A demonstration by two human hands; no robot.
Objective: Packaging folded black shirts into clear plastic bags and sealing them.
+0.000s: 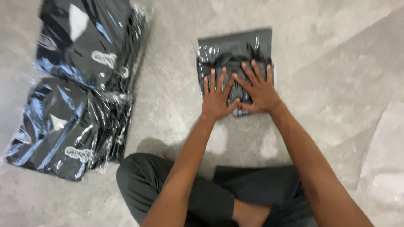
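Spreading across the view is a grey concrete floor (336,63), where a person sits cross-legged in dark trousers (202,193). At far left lie stacked dark garments in clear plastic bags (80,84) — well apart from the hands. Straight ahead, a grey bagged parcel (235,46) rests on the floor. Left hand (216,98) and right hand (259,90) press flat on it — fingers (212,77) splayed open, thumbs touching, gripping nothing.

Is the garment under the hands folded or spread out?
Folded: the bagged garment is a compact rectangle, both hands pressed flat on it.
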